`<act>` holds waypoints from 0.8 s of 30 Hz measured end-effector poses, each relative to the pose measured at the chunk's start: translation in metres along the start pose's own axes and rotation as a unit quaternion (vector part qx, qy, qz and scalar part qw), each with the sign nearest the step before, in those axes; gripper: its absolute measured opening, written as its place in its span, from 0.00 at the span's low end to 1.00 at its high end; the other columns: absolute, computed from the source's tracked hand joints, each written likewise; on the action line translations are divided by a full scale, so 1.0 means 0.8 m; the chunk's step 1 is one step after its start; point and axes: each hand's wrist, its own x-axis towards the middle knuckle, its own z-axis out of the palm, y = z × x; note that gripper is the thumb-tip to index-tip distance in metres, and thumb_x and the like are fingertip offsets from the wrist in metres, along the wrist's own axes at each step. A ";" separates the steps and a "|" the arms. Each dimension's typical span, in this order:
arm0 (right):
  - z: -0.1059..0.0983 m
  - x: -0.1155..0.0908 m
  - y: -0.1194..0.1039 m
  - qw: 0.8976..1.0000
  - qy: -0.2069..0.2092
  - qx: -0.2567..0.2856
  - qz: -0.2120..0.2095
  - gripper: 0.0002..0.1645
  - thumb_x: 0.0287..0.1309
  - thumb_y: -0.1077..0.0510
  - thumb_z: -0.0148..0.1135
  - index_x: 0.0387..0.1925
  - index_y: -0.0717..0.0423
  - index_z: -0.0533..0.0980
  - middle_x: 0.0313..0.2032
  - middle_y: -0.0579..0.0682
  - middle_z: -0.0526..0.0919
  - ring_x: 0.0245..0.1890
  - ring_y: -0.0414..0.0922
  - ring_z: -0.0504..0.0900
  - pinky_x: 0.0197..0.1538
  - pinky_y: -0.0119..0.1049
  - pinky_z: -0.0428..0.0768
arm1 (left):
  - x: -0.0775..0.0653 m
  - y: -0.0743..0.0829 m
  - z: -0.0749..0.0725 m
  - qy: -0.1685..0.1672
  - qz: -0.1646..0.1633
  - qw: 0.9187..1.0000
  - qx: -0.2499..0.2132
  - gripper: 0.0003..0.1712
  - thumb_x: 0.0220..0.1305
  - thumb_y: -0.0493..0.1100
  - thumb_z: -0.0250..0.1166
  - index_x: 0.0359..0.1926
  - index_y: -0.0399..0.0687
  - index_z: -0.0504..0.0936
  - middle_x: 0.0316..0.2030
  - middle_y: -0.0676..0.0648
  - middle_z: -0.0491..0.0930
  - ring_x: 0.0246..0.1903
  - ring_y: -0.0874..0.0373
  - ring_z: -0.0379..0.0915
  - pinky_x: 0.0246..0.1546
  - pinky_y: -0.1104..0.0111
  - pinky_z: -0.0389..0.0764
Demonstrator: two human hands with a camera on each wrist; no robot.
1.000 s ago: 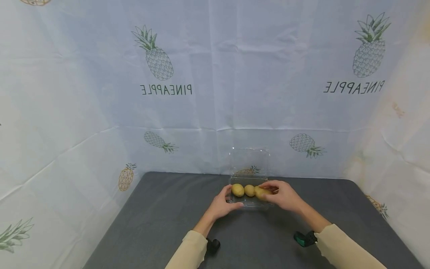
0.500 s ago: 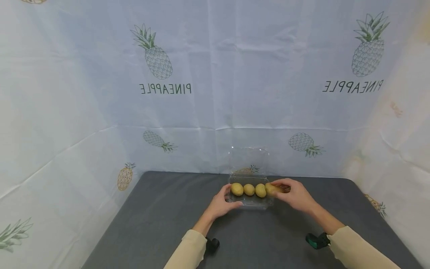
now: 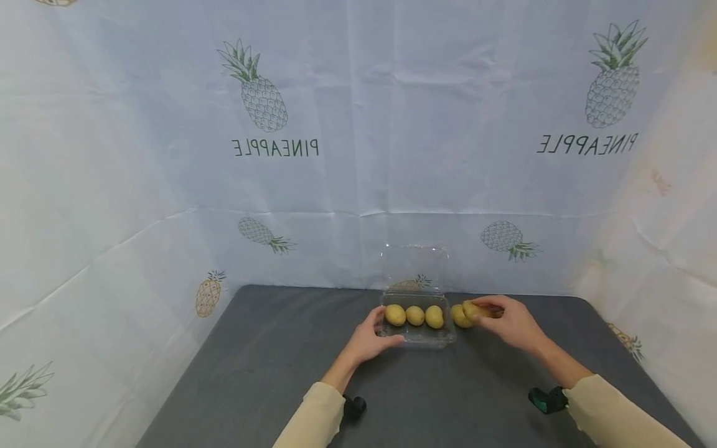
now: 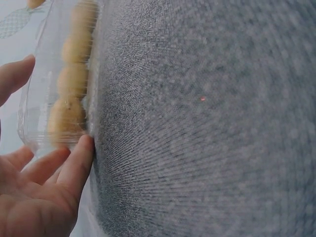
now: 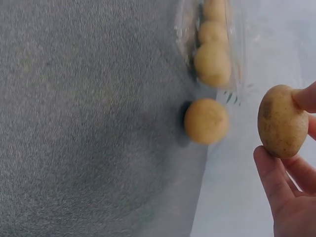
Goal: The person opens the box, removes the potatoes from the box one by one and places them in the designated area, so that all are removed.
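1. L hand [image 3: 366, 341]: fingers part-spread, holding L end of clear box [image 3: 417, 340].
2. R hand [image 3: 512, 323]: thumb + fingers pinch potato [image 5: 282, 121], approx. R of box; long axis roughly along row.
3. Loose potato [image 5: 206, 121] betw., on surface [image 3: 426, 398].
4. In box: 3 potatoes [image 3: 415, 316], row.

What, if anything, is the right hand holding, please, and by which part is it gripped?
The right hand holds a potato, thumb near one end and fingertips at the other.

Potatoes [image 4: 74, 81], left wrist view: blurred. Clear clamshell [image 5: 185, 34], right wrist view: cropped at top. Right hand [image 5: 295, 207], same view: cropped at right.
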 end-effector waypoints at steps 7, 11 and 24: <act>0.000 0.001 0.021 0.999 0.012 -0.007 0.031 0.25 0.68 0.47 0.67 0.59 0.58 0.80 0.55 0.61 0.81 0.50 0.57 0.82 0.46 0.51 0.83 | 0.000 0.000 -0.001 0.001 0.002 1.000 0.003 0.51 0.63 0.54 0.74 0.78 0.47 0.58 0.73 0.37 0.65 0.66 0.38 0.69 0.60 0.45 0.75; 0.002 0.002 0.033 0.999 0.018 -0.009 0.045 0.25 0.68 0.48 0.67 0.59 0.60 0.80 0.55 0.62 0.82 0.50 0.59 0.82 0.48 0.53 0.82 | 0.001 -0.002 -0.001 0.000 -0.003 1.000 0.007 0.51 0.63 0.56 0.74 0.78 0.48 0.58 0.73 0.38 0.65 0.66 0.39 0.68 0.60 0.45 0.75; 0.020 0.014 0.060 0.994 0.026 -0.005 0.109 0.26 0.69 0.50 0.65 0.59 0.64 0.79 0.54 0.67 0.80 0.50 0.63 0.80 0.42 0.52 0.83 | 0.001 -0.003 -0.002 -0.002 -0.001 1.000 0.000 0.50 0.63 0.55 0.74 0.78 0.49 0.59 0.73 0.38 0.64 0.66 0.38 0.68 0.60 0.44 0.74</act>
